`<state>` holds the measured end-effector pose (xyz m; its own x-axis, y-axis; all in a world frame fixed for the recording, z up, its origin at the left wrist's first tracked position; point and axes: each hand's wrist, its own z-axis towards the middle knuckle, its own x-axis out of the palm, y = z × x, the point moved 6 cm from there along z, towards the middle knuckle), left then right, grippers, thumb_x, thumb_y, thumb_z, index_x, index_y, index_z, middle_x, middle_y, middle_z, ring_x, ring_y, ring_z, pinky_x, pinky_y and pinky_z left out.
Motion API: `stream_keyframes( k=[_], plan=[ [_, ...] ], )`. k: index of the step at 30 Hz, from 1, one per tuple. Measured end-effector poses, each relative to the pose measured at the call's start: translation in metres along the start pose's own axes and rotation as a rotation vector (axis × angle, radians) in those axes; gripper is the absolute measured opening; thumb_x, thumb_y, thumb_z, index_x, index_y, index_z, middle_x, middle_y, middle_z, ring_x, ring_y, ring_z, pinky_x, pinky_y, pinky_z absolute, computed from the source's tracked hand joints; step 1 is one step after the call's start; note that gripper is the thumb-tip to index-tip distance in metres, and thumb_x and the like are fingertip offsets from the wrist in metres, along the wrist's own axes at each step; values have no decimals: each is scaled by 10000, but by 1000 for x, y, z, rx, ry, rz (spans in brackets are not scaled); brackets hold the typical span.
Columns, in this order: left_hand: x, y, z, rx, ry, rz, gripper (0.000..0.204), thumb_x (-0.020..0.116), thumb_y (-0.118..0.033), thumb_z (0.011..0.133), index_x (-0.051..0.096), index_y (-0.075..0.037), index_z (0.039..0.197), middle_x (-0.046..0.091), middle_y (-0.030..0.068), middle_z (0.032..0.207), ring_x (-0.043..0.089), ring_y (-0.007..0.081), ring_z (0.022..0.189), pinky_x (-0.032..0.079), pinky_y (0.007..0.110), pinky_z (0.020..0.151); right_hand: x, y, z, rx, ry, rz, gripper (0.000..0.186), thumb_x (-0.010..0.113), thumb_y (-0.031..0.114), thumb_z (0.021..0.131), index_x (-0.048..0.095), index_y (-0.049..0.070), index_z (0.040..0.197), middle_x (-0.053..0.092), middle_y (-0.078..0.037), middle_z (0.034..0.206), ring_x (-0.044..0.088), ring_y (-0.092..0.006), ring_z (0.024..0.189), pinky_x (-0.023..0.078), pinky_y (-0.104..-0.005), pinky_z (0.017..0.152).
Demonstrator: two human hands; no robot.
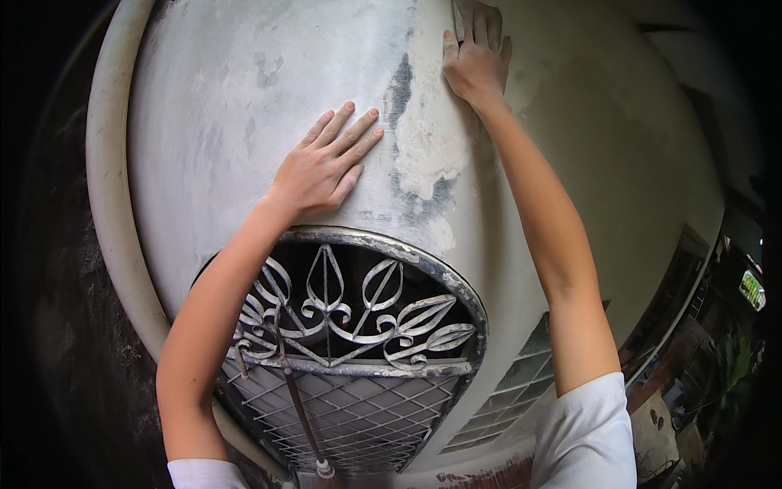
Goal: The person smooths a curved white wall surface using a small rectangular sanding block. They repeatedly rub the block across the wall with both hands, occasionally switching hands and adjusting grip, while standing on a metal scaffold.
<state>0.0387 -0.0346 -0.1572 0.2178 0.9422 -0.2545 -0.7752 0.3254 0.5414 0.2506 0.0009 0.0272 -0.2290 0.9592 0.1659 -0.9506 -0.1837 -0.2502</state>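
My left hand point(326, 163) lies on a pale, patchy plastered wall point(212, 98) with its fingers spread and dusted grey. Higher up, near the top edge, my right hand point(476, 61) presses a dark, flat piece point(463, 18), perhaps a sheet, against the wall; the piece is mostly hidden under the fingers. Rough white filler point(428, 159) with grey streaks runs between my hands. Below them is an arched metal grille point(366, 363) with scrollwork and leaf shapes, its paint flaking, above a diamond lattice.
A pale pipe point(106, 179) runs up the left beside a dark rough wall. A rusty rod point(301, 416) stands before the lattice. At the right are a window point(513, 383), a shaded wall, clutter point(668, 432) and greenery point(737, 367).
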Motion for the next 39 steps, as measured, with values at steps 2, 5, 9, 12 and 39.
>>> stream_keyframes(
  k=[2, 5, 9, 12, 39],
  plan=[
    [3, -9, 18, -24, -45, 27, 603, 419, -291, 991, 327, -112, 1559, 258, 37, 1644, 180, 282, 1529, 153, 442, 1258, -9, 10, -28, -52, 25, -2, 599, 345, 421, 1035, 280, 170, 1576, 232, -81, 1646, 199, -297, 1515, 168, -582, 1196],
    [7, -25, 46, -53, -126, -37, 596, 398, -312, 1012, 317, -84, 1557, 264, 67, 1639, 203, 288, 1521, 161, 435, 1254, -27, 22, -81, -77, 98, -71, 594, 347, 431, 1039, 282, 193, 1579, 218, -64, 1654, 195, -286, 1520, 151, -572, 1207],
    [13, -28, 83, -125, -195, 88, 593, 362, -339, 1029, 331, -43, 1542, 282, 115, 1626, 236, 294, 1510, 178, 430, 1247, -48, 32, -154, -54, 220, -10, 593, 412, 431, 1026, 280, 270, 1582, 212, -5, 1660, 189, -234, 1527, 117, -553, 1225],
    [18, -28, 103, -106, -204, 181, 609, 323, -363, 1029, 339, -20, 1533, 286, 133, 1623, 239, 307, 1509, 179, 433, 1244, -63, 37, -206, -66, 340, 38, 615, 438, 438, 1011, 282, 267, 1582, 209, 7, 1662, 183, -219, 1528, 116, -551, 1227],
    [7, -137, 22, -675, 7, -1918, 657, 323, -468, 1066, 452, 59, 1436, 556, 233, 1389, 524, 281, 1321, 389, 396, 1142, -173, 46, -254, 931, 158, 1167, 496, 550, 390, 1038, 664, -92, 1071, 688, -83, 1014, 603, -138, 950, 466, -295, 890]
  ],
)
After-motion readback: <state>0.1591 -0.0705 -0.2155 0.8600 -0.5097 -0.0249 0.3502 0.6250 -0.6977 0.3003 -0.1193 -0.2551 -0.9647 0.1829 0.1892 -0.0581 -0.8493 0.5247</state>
